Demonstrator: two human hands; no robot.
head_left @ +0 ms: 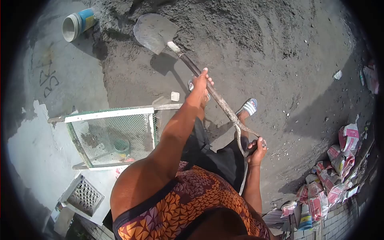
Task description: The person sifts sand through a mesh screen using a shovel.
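A shovel (216,98) slants across the view, raised off the ground, its shadow falling apart from it. Its grey metal blade (155,31) points up and left, beside a heap of grey sand (224,24), and no load shows on it. My left hand (203,81) is wrapped round the shaft about midway. Lower right, my right hand (257,150) grips the end of the worn, forked handle. Both feet, in striped sandals (250,106), stand on the sandy ground below the shaft.
A white-framed mesh sieve (110,110) lies to the left, with a white crate (83,196) behind it. A blue and white bucket (78,25) rests on its side at upper left. Crumpled paper sacks (328,176) pile up by a block wall (340,220). A small pale block (175,96) sits near my left foot.
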